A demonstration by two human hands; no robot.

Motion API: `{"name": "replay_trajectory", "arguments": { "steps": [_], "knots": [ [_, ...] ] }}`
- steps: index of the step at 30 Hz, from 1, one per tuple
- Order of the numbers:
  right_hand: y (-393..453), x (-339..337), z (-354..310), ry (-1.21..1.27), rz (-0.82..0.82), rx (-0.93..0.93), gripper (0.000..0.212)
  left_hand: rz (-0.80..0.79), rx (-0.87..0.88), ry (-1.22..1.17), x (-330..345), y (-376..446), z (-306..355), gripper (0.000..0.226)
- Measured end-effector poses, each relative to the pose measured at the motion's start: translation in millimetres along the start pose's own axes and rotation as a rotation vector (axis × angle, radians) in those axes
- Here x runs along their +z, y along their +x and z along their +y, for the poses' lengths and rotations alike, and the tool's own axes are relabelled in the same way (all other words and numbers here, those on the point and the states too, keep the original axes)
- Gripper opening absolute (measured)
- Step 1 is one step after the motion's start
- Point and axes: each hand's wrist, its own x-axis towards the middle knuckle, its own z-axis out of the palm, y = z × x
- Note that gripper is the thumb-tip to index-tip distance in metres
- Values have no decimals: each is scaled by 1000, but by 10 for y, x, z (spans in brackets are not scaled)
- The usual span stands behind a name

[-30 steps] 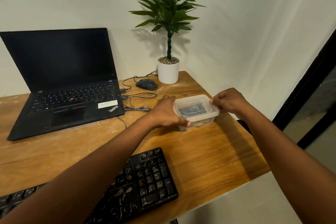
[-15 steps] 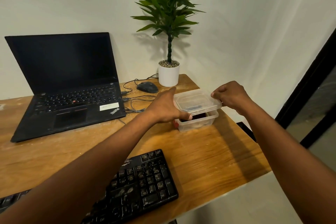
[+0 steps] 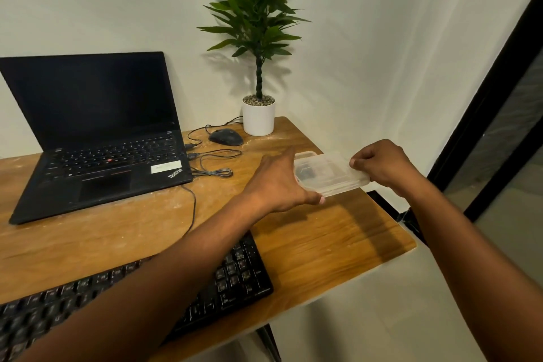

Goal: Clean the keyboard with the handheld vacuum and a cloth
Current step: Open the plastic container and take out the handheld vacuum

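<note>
A black keyboard (image 3: 241, 273) lies at the desk's near edge, partly under my left forearm. Near the desk's right edge stands a small clear plastic box (image 3: 305, 153) with something dark inside that I cannot make out. My left hand (image 3: 279, 185) grips the box from its left side, thumb at the front. My right hand (image 3: 382, 164) pinches the right edge of the clear lid (image 3: 332, 173), which sits raised and tilted over the box. No vacuum or cloth shows plainly.
An open black laptop (image 3: 97, 138) stands at the back left of the wooden desk (image 3: 323, 244). A black mouse (image 3: 225, 137), loose cables (image 3: 211, 169) and a potted plant (image 3: 258, 117) sit behind the box. The desk ends just right of the box.
The lid has come up off the box and shifted right in my right hand. My left hand has stayed on the box.
</note>
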Motion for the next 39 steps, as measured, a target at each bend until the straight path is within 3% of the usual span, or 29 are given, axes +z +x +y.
{"name": "replay_trajectory", "arguments": {
  "steps": [8, 17, 30, 33, 39],
  "knots": [
    [-281, -26, 284, -58, -47, 62, 12, -38, -3, -17, 322, -284, 113, 113],
    [-431, 133, 604, -152, -79, 135, 15, -128, -48, -23, 655, -448, 93, 121],
    [-456, 306, 645, -309, -35, 146, 18, -154, -15, 147, 735, -475, 45, 117],
    [-449, 289, 564, -346, -14, 120, 13, -139, 1, 138, 704, -461, -32, 119],
    [-336, 277, 241, -258, 19, -53, 33, -32, 31, 115, 466, -412, -166, 118]
  ]
}}
